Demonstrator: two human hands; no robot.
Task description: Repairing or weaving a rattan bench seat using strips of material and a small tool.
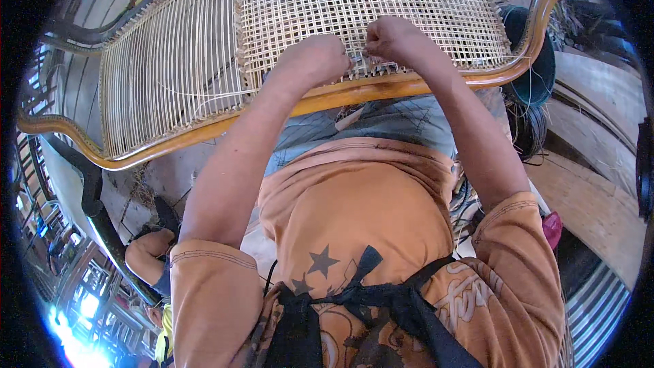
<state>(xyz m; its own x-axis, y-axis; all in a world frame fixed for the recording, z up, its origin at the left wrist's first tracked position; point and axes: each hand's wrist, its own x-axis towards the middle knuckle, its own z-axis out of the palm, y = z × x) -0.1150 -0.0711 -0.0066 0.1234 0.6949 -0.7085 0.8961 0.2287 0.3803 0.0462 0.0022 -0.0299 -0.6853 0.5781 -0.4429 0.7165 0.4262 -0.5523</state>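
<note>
Our left hand (315,60) and right hand (390,37) both pinch a cane strand (360,61) at the woven seat (340,7) near its wooden frame (381,88) (front edge); tugging too hard could snap it

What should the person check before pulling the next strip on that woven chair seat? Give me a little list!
1. Left hand at the cane mesh edge: ok, closed in a fist there.
2. Right hand pinching at the weave: ok, fingers closed at the mesh edge.
3. Strand actually gripped: cannot tell, too small to see.
4. Wooden frame close to the body: ok, in front of the lap.
5. Woven part finished: not ok, the left panel has only straight strands.
6. Spare cane within reach: cannot tell.
</note>
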